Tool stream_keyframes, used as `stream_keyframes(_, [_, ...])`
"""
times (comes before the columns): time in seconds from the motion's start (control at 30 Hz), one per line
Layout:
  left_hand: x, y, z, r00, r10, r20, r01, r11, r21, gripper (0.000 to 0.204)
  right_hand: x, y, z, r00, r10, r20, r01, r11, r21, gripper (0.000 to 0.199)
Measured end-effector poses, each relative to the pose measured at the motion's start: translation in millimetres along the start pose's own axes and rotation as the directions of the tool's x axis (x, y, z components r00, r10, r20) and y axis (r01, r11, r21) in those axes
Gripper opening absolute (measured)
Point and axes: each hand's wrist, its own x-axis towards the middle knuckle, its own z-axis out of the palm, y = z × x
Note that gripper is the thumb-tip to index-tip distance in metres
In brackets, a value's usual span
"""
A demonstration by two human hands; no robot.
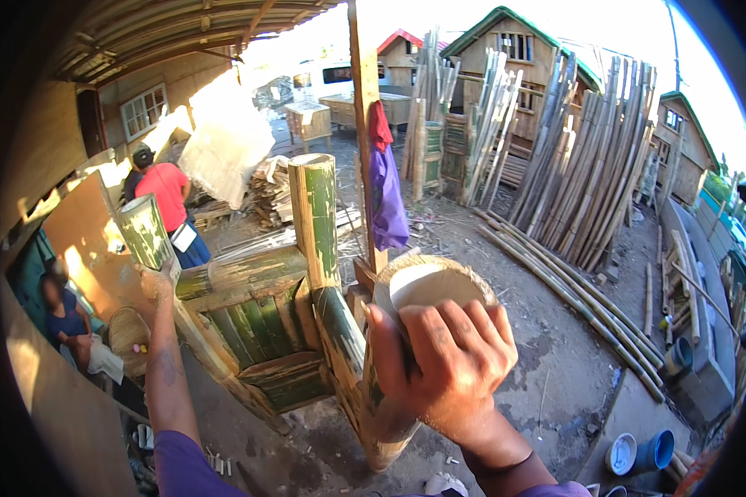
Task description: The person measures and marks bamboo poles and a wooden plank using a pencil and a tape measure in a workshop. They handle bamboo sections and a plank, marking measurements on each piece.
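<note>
A bamboo chair frame [327,319] stands before me, made of thick green and tan poles, with split green slats [253,331] set side by side in one panel. On the left, my left hand [157,280] is closed around the lower part of an upright bamboo post [145,225]. Close to me, my right hand [448,356] grips the rim of a wide hollow bamboo post [435,277], thumb on the left and knuckles up; its fingertips are hidden. Another green post [315,215] rises at the far corner of the frame.
A wooden pillar [365,132] with a purple cloth [387,199] stands behind the frame. Long bamboo poles [580,306] lie on the ground at right, near leaning poles [588,166]. A person in red [164,199] and a seated person [66,319] are at left. Buckets [655,451] sit lower right.
</note>
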Motion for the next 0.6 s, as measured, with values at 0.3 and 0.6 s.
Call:
stream_keyframes(0.3, [5, -4, -12, 0.977, 0.102, 0.188, -0.081, 0.990, -0.113, 0.079, -31, -71, -70, 0.992, 0.067, 0.108, -0.072, 0.996, 0.042, 0.034])
stream_keyframes(0.6, [36, -28, 24, 0.954, 0.223, 0.200, -0.173, 0.956, -0.238, 0.058, -26, -64, -71, 0.994, 0.083, 0.073, -0.090, 0.991, 0.098, 0.045])
